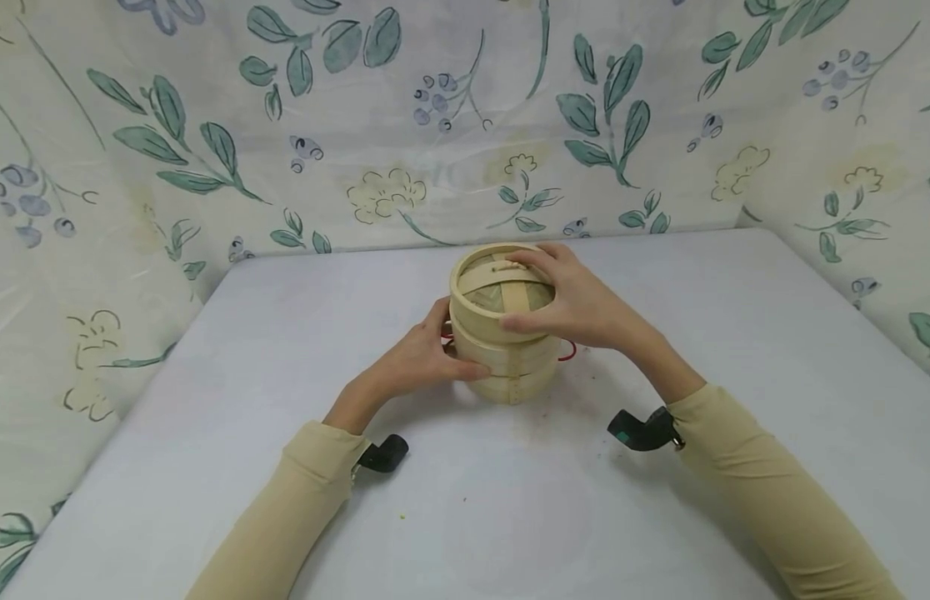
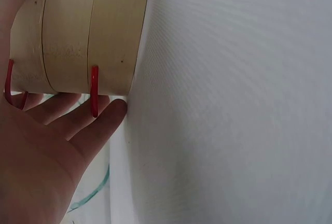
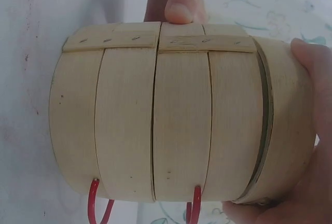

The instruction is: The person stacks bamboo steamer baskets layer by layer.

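Observation:
A round bamboo steamer (image 1: 513, 367) of two stacked baskets stands on the table, its woven lid (image 1: 516, 297) on top. My left hand (image 1: 412, 362) holds the baskets from the left, thumb at the front and fingers behind. From above right, my right hand (image 1: 581, 304) grips the lid by its rim, thumb in front and fingers over the far side. In the right wrist view a narrow dark gap shows between the lid (image 3: 288, 120) and the upper basket (image 3: 207, 110). Red loop handles (image 3: 92, 203) stick out of the baskets' sides.
The steamer stands on a white table (image 1: 465, 517) with small crumbs and a faint brownish stain near its base. Behind and at both sides hangs a floral cloth (image 1: 465, 167). A black wrist camera (image 1: 645, 431) sits below each sleeve cuff.

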`<control>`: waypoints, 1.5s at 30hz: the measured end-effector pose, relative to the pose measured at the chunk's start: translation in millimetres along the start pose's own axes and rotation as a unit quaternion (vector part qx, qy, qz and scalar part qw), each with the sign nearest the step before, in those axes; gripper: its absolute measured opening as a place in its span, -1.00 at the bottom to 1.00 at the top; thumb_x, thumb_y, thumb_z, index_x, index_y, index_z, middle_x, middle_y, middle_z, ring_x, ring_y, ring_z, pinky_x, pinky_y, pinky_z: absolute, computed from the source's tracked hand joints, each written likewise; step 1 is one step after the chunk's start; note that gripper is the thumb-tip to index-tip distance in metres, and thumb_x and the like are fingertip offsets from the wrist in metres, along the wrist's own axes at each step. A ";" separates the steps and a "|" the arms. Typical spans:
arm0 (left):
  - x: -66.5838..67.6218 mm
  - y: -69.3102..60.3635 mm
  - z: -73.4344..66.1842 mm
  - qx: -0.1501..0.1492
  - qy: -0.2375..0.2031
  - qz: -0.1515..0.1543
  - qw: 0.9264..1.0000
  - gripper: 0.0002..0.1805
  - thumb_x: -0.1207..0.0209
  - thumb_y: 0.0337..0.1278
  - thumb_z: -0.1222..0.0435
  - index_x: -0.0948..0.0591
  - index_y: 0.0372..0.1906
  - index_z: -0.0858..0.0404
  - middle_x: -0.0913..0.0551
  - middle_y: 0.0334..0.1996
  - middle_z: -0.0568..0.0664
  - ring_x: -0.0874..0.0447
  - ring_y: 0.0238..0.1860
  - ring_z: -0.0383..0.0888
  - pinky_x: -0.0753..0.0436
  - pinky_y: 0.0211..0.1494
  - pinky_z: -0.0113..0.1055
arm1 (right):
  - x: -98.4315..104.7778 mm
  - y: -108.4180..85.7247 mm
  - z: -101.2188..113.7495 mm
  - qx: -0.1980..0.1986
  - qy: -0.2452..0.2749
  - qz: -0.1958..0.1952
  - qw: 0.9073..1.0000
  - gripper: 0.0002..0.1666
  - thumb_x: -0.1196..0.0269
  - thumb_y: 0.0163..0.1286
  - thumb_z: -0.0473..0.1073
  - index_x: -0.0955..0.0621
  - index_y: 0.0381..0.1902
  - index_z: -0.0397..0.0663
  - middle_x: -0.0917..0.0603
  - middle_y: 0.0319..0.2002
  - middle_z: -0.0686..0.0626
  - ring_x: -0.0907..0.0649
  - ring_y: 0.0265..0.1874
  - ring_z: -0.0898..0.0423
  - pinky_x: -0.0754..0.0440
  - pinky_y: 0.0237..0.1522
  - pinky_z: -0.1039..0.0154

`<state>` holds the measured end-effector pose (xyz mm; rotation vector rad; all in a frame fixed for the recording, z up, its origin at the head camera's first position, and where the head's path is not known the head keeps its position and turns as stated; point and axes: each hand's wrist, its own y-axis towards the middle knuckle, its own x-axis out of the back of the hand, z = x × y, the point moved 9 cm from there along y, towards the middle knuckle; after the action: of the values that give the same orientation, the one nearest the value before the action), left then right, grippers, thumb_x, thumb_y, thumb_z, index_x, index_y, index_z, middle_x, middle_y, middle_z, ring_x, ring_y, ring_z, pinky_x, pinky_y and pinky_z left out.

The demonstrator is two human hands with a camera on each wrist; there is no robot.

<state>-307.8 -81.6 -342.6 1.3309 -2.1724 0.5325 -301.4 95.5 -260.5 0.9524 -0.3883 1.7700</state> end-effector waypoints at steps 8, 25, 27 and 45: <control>0.7 -1.5 -0.5 0.002 0.000 0.003 1.000 0.16 -0.52 -0.23 -0.05 -0.05 0.46 -0.03 -0.49 0.15 0.05 -0.54 0.14 -0.02 -0.50 0.24 -0.05 | -3.5 0.3 6.3 -0.015 -0.012 0.001 1.000 0.03 -0.46 0.06 0.30 -0.34 0.44 0.21 -0.15 0.45 -0.11 -0.37 0.29 -0.11 -0.46 0.23 -0.18; -1.7 -0.9 -2.8 0.004 -0.008 0.013 1.000 0.15 -0.51 -0.22 -0.03 -0.05 0.47 -0.01 -0.46 0.20 0.05 -0.54 0.16 -0.01 -0.49 0.27 -0.03 | -4.6 -6.6 7.9 -0.020 -0.006 -0.007 1.000 0.03 -0.47 0.04 0.28 -0.35 0.44 0.21 -0.14 0.45 -0.15 -0.38 0.28 -0.12 -0.46 0.23 -0.19; -1.6 -0.9 -2.6 0.005 -0.008 0.013 1.000 0.16 -0.52 -0.22 -0.03 -0.04 0.47 -0.01 -0.46 0.21 0.05 -0.55 0.16 0.00 -0.49 0.27 -0.03 | -5.0 -6.4 7.8 -0.021 -0.005 -0.008 1.000 0.03 -0.47 0.04 0.28 -0.35 0.44 0.22 -0.14 0.45 -0.15 -0.38 0.27 -0.12 -0.46 0.22 -0.19; -3.2 -1.7 0.8 0.010 -0.004 0.006 1.000 0.15 -0.51 -0.23 -0.05 -0.06 0.46 -0.01 -0.45 0.24 0.05 -0.52 0.20 -0.01 -0.48 0.29 -0.04 | -9.0 -8.3 6.9 -0.016 0.005 0.006 1.000 0.03 -0.47 0.07 0.25 -0.31 0.46 0.24 -0.11 0.46 -0.15 -0.38 0.26 -0.12 -0.46 0.21 -0.20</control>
<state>-305.3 -80.6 -345.1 1.3325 -2.1886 0.5557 -289.8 88.6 -264.3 0.9187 -0.4152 1.7731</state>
